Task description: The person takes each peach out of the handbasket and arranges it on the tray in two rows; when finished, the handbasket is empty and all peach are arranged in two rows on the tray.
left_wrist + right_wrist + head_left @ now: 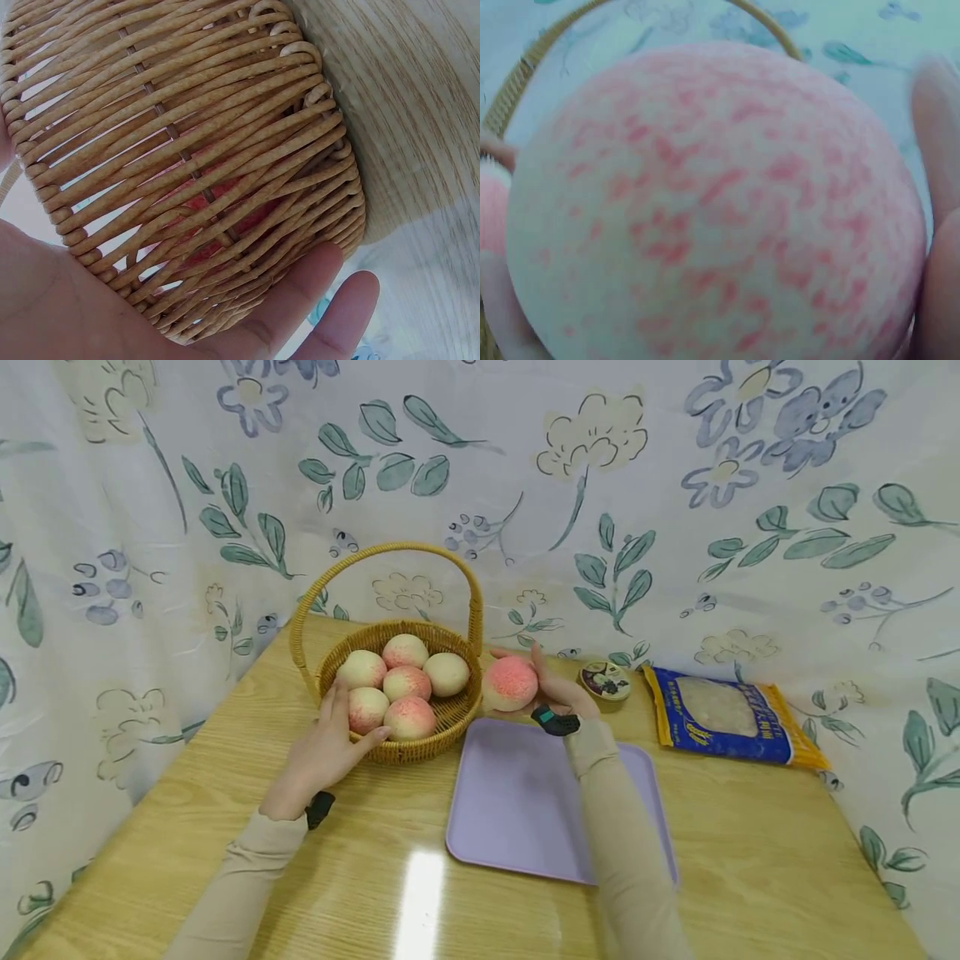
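My right hand (561, 692) holds a pink-and-cream peach (512, 682) just right of the wicker basket (408, 752), over the tray's back edge. Up close in the right wrist view, the peach (720, 210) fills most of the picture, with fingers along both sides. Several similar peaches (407, 683) sit inside the basket. My left hand (315, 764) rests against the basket's near left side, its fairly straight fingers and thumb spread along the rim. In the left wrist view, the palm and two fingers (311, 292) lie along the woven wall (187, 165).
A lilac tray (517, 802) lies on the wooden table (360, 877), partly under my right forearm. Behind it stands a small round tin (604, 681). Farther right is a blue and yellow packet (723, 714). The basket's tall handle (390, 548) arches up before a floral curtain (517, 468).
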{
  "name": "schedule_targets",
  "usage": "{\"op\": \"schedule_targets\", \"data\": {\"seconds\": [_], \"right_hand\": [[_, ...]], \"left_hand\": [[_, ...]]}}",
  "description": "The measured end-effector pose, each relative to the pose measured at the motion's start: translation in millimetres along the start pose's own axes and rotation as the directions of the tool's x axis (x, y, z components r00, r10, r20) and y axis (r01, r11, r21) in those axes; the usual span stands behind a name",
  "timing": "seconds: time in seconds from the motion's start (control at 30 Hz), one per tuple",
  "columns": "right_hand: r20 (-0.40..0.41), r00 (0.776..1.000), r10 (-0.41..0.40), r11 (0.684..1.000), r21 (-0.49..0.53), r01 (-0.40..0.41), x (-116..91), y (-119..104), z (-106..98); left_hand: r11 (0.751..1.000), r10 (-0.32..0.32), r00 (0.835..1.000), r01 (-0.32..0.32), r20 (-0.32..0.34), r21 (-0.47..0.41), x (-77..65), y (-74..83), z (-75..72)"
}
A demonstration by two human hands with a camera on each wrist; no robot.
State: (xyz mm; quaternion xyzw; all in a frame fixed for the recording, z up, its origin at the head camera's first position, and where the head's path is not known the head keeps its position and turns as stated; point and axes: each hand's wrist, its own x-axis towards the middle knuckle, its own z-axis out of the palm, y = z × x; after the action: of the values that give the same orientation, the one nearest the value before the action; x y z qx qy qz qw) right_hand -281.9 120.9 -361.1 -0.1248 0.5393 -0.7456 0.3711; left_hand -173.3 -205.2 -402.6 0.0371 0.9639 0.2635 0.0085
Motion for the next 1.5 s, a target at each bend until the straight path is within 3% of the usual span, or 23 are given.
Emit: {"op": "schedule_targets", "data": {"seconds": [0.1,0.3,0.4,0.6,0.87,1.27,1.5], "right_hand": [[-0.030,1.000,0.009,1.000,0.009,-0.008,-10,5,-11],[-0.053,0.996,0.068,0.976,-0.205,-0.077,-5,31,-41],[-0.073,0.992,0.104,0.957,-0.264,-0.120,-2,41,-46],[-0.107,0.992,0.073,0.915,-0.389,-0.109,0,51,-40],[-0.195,0.981,0.018,0.902,-0.420,-0.101,5,61,-27],[-0.151,0.989,0.012,0.883,-0.463,-0.081,13,59,-16],[-0.215,0.977,-0.004,0.792,-0.597,-0.128,12,55,-16]], "left_hand": [[1.000,-0.012,1.000,0.012,0.005,0.004,-0.2,-2.7,-2.4],[1.000,-0.023,1.000,0.023,0.008,0.010,-1.0,-5.2,-3.3],[1.000,-0.024,1.000,0.024,0.013,0.015,-1.7,-4.4,-2.6],[1.000,-0.019,1.000,0.018,0.019,0.019,-2.3,-0.7,-2.4],[0.999,-0.017,1.000,0.017,0.018,0.027,-0.9,1.2,-1.5],[0.999,-0.016,1.000,0.016,0.009,0.029,-2.0,1.1,-3.3],[1.000,-0.019,1.000,0.018,0.012,0.013,-1.4,1.4,-1.0]]}}
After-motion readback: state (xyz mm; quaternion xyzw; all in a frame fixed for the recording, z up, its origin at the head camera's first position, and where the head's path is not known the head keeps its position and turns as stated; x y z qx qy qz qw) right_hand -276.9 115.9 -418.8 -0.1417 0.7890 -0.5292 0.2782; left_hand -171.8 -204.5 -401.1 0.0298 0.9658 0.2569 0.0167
